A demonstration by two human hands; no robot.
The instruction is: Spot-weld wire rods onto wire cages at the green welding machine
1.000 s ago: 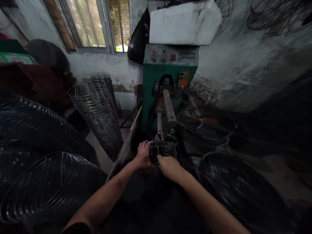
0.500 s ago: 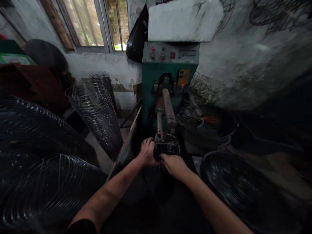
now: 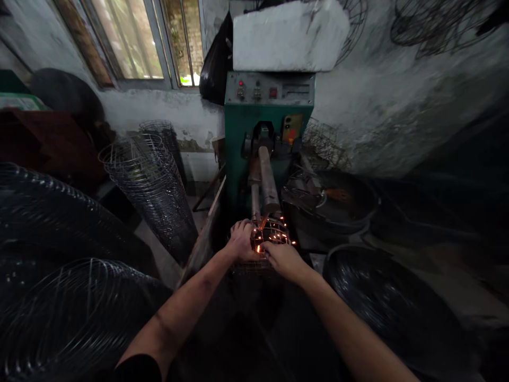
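Observation:
A round wire basket [image 3: 274, 233] sits at the electrodes of a green spot welding machine [image 3: 242, 122]. My left hand [image 3: 242, 241] is closed on the basket's left side, and my right hand [image 3: 284, 259] grips its near edge with thumb and fingers. Orange sparks fly over the wires between my hands, right under the tip of the upper electrode arm [image 3: 267, 180]. The thinner lower arm [image 3: 255, 201] runs beside it into the basket. My fingertips are partly hidden behind the wires.
Tall stacks of wire rings [image 3: 149, 185] stand at the left, with more wire coils [image 3: 83, 313] nearer me. At the right lie a dark round pan [image 3: 350, 201] and a coil of wire [image 3: 377, 292]. A white foam block [image 3: 290, 37] tops the machine.
Sparks have burst out at the basket, and the upper electrode's end now looks closer to the wires. Both hands keep their grip. The whole view has shifted slightly.

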